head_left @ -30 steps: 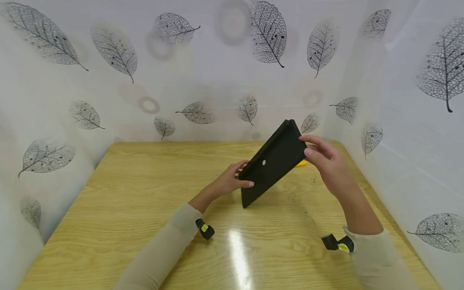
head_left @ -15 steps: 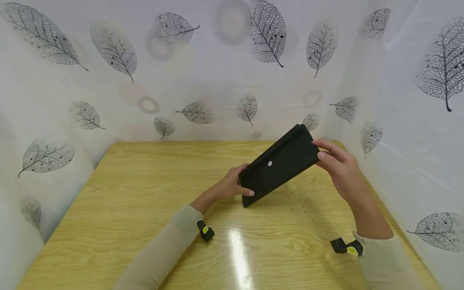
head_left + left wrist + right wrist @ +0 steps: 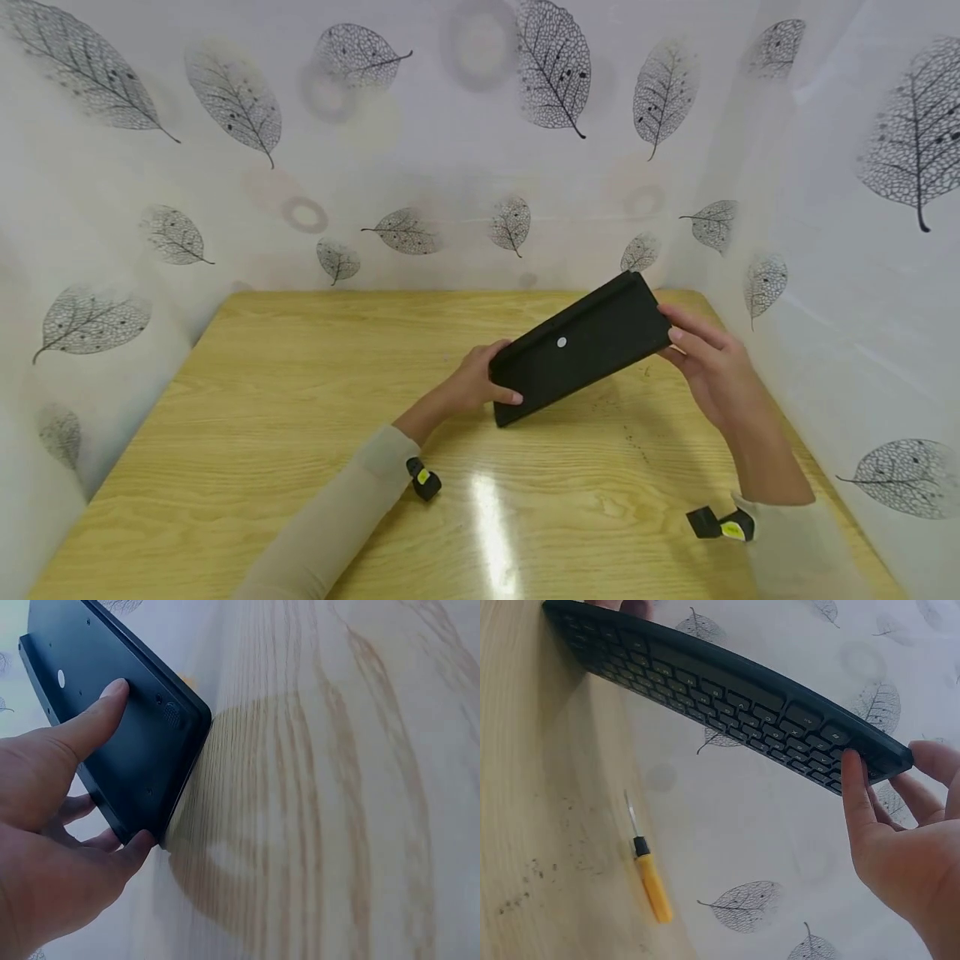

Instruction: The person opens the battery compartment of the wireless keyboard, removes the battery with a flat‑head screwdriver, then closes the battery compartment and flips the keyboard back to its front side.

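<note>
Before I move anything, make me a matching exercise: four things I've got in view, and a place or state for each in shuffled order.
Things:
1. keyboard
2. screwdriver
3. left hand
4. right hand

Places and states:
A. holds the raised end
B. lies on the table, yellow handle showing
C. holds the lower end
D. tilted, held at both ends

Pairs: 1-D, 2-B, 3-C, 4-A.
</note>
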